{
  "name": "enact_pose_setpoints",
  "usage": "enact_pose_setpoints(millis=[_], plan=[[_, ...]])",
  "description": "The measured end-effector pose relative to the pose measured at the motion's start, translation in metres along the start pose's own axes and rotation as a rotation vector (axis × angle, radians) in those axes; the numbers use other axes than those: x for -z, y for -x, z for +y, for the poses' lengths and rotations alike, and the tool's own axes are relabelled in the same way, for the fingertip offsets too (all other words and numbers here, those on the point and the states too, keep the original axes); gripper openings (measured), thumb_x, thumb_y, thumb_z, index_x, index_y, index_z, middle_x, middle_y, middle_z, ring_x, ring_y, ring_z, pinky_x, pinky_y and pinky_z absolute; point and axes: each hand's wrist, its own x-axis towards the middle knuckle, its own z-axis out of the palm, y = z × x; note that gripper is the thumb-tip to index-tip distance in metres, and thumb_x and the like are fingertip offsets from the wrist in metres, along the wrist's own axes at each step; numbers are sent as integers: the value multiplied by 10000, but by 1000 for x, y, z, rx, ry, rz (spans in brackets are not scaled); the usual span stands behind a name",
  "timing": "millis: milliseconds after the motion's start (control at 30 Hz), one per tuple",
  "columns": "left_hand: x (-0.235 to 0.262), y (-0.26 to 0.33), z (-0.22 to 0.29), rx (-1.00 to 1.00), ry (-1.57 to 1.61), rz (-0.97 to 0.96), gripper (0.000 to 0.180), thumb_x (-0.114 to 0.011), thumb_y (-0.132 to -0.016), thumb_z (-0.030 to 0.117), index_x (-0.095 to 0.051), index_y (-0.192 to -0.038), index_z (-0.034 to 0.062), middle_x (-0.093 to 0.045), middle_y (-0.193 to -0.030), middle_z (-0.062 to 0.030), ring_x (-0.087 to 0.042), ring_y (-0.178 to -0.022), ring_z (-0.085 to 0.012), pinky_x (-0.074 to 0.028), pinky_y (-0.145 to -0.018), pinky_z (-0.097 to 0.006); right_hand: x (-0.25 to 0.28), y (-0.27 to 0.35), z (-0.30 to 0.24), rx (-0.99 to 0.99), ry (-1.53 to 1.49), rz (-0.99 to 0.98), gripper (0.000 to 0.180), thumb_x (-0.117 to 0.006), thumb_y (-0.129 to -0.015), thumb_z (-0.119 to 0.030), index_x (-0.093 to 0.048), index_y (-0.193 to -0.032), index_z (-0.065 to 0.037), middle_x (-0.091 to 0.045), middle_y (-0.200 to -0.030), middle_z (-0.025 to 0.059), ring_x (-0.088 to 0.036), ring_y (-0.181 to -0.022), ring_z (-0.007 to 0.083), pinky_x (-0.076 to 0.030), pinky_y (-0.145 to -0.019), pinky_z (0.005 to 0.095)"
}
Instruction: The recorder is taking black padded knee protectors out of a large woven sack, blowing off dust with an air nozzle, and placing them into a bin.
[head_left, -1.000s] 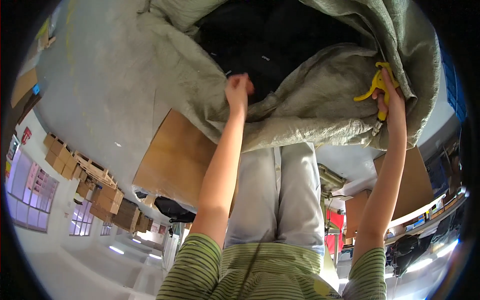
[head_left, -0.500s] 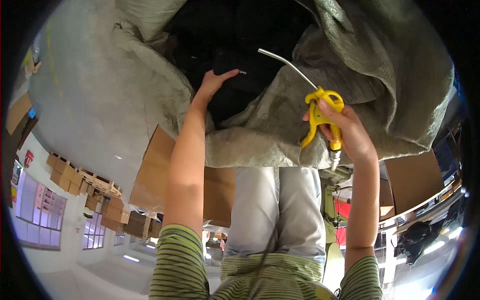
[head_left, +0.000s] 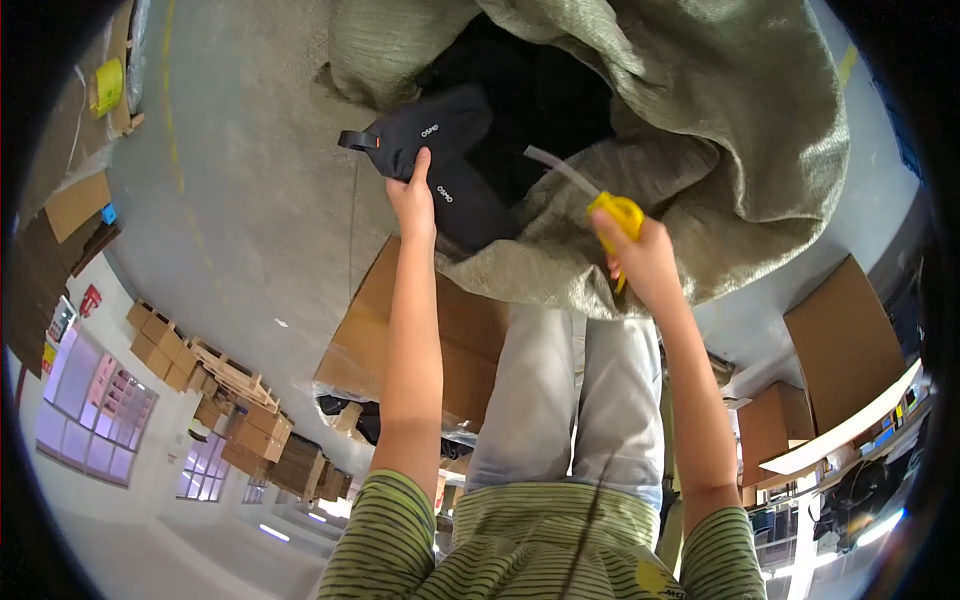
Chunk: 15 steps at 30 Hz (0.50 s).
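Observation:
My left hand [head_left: 409, 195] is closed on a black fabric pouch [head_left: 455, 118] with a small loop strap at its left end, its thumb lying on top. Just below, a second black pouch [head_left: 470, 205] with light lettering overlaps it; I cannot tell if my fingers grip that one too. Both are at the left side of the mouth of a large grey-green woven sack [head_left: 745, 150], over its dark contents. In my right hand [head_left: 640, 250] is a yellow air blow gun [head_left: 622, 212], its thin metal nozzle pointing up-left over the sack's near edge.
An open cardboard box [head_left: 460, 345] stands at my legs, partly under the sack's edge. More cardboard boxes [head_left: 850, 345] are at the right, beside a cluttered shelf. Stacked cartons [head_left: 160, 345] and pallets line the left. Grey concrete floor [head_left: 260, 200] shows left of the sack.
My left hand, formerly reaching inside the sack's mouth, now has a black pouch lifted at its left edge. My right hand has shifted left and slightly down with the blow gun. The view has turned.

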Motion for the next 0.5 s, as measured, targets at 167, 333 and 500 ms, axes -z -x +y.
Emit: enact_pose_setpoints(millis=[167,333,500], plan=[[-1,3,17,425,258,94,476,-530,-892,382,-518,-1201,21,-561,-1169,-94,-538,-1041,-236,-430,-903,-337,-2,7,-7,-46,240,-154,530,-650,-764,-502,-616,-719,25,-567,-534,74,-566,-463,176,-440,-479,307],[15,-12,-28,799,1679,-1372,313,-420,-923,343,-462,-943,33,-573,-749,-72,-546,-617,-184,-407,-620,-261,-8,24,-11,-18,-8,-246,473,-639,-785,-482,-638,-758,-10,-542,-528,43,-527,-440,127,-420,-443,292],[22,7,-26,919,1430,-1437,271,-471,-905,324,-426,-893,58,-561,-692,-89,-515,-556,-175,-380,-569,-266,3,27,-9,-103,63,-478,421,-616,-830,-423,-581,-689,-28,-527,-505,27,-507,-424,100,-393,-399,270]])
